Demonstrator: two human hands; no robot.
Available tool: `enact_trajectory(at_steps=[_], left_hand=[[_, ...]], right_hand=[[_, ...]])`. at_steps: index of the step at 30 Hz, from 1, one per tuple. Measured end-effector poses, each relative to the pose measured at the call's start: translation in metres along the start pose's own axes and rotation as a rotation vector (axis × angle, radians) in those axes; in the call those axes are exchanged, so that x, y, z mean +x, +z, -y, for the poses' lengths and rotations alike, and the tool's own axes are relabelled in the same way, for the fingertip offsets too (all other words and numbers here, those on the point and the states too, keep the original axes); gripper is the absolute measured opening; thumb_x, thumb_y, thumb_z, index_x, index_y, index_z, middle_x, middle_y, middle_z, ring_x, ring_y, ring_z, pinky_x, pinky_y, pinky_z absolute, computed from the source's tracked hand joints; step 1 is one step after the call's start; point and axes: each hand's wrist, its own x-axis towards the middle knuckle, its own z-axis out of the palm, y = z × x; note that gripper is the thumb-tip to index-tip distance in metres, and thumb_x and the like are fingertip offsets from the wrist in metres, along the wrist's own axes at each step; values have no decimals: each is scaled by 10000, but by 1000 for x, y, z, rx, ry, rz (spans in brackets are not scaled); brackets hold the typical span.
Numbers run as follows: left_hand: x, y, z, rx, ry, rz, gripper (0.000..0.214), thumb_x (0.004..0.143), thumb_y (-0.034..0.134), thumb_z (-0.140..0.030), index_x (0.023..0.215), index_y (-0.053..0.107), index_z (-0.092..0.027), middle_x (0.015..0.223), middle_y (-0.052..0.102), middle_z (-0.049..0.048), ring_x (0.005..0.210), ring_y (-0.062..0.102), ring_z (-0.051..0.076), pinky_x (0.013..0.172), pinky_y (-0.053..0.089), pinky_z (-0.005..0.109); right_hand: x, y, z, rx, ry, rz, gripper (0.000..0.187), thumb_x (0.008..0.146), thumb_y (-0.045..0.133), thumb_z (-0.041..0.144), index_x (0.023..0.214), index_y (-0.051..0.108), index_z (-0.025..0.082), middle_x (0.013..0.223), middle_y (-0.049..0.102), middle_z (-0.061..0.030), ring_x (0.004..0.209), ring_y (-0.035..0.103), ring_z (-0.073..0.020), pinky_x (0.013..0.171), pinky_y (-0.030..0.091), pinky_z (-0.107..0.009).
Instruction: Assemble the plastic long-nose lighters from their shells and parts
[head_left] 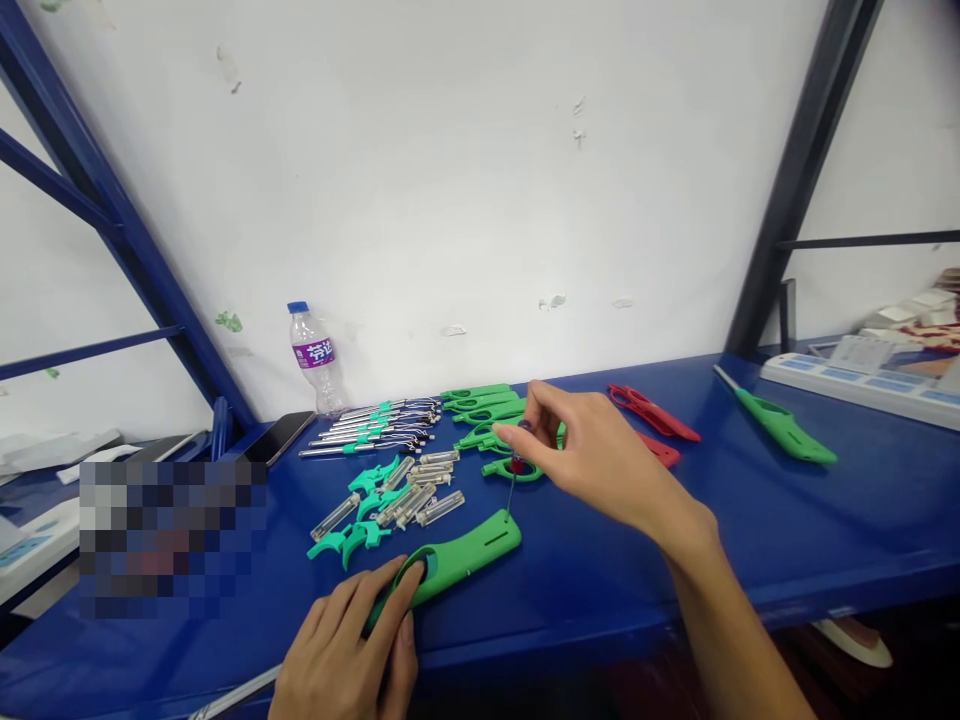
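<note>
My left hand is closed over a green long-necked lighter and holds it down on the blue table. A finger lies at the lighter's trigger opening, and its metal tube sticks out at lower left beyond my hand. In my right hand, a small screwdriver is pinched upright between thumb and fingers. Its thin shaft reaches down to the far right end of the lighter's body. My fingers partly cover the red handle.
Beyond my left hand lie teal triggers, clear fuel tanks and metal tubes with wires. Green shells and red shells lie behind my right hand. A bottle, phone, another green lighter and power strip surround them.
</note>
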Motion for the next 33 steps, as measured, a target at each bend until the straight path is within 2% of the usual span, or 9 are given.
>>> enact_trajectory(at_steps=[3, 5, 10, 13, 21, 29, 33], left_hand=[[-1, 1, 0, -35, -1, 0, 335, 1037, 522, -145, 1318, 696, -201, 1231, 749, 76, 1061, 674, 216, 865, 476, 325], [-2, 1, 0, -45, -3, -5, 313, 1043, 528, -142, 1296, 702, -200, 1215, 751, 80, 1048, 673, 215, 863, 473, 326], [-1, 0, 0, -37, 21, -23, 244, 1074, 550, -226, 1255, 713, -210, 1162, 767, 69, 995, 682, 209, 839, 478, 318], [-1, -1, 0, -34, 23, -28, 250, 1077, 546, -234, 1264, 711, -205, 1165, 768, 74, 993, 687, 211, 842, 481, 321], [1, -1, -2, -55, 14, -20, 279, 1051, 543, -173, 1279, 702, -201, 1172, 763, 74, 994, 676, 213, 836, 474, 327], [1, -2, -3, -53, 18, -19, 293, 1037, 545, -143, 1281, 700, -192, 1175, 762, 80, 999, 675, 216, 843, 479, 329], [2, -2, -3, -56, 7, -38, 292, 1028, 556, -130, 1273, 704, -187, 1169, 766, 82, 990, 683, 214, 842, 484, 328]], right_hand=[[0, 0, 0, -47, -68, -12, 411, 1029, 648, 449, 733, 455, 239, 585, 551, 62, 534, 462, -126, 555, 290, -306], [-1, -1, 0, -25, -103, 0, 397, 1041, 638, 459, 751, 485, 234, 592, 565, 63, 529, 463, -120, 560, 300, -302], [-2, -3, 1, 81, -137, 27, 258, 1070, 605, 425, 913, 669, 231, 725, 718, 32, 638, 634, -140, 626, 404, -281], [-3, -4, 1, 92, -151, 36, 245, 1065, 609, 415, 940, 713, 231, 761, 746, 23, 662, 664, -148, 650, 436, -280], [-4, -9, 3, 98, -140, 11, 281, 1061, 605, 403, 862, 695, 227, 718, 730, 20, 622, 641, -145, 619, 427, -291], [-2, -8, -1, 32, -108, 36, 262, 1069, 581, 404, 904, 694, 236, 701, 735, 29, 600, 641, -147, 636, 429, -300], [-3, -10, -1, -4, -106, 56, 263, 1092, 539, 387, 967, 719, 242, 786, 763, 19, 647, 655, -151, 655, 424, -308]])
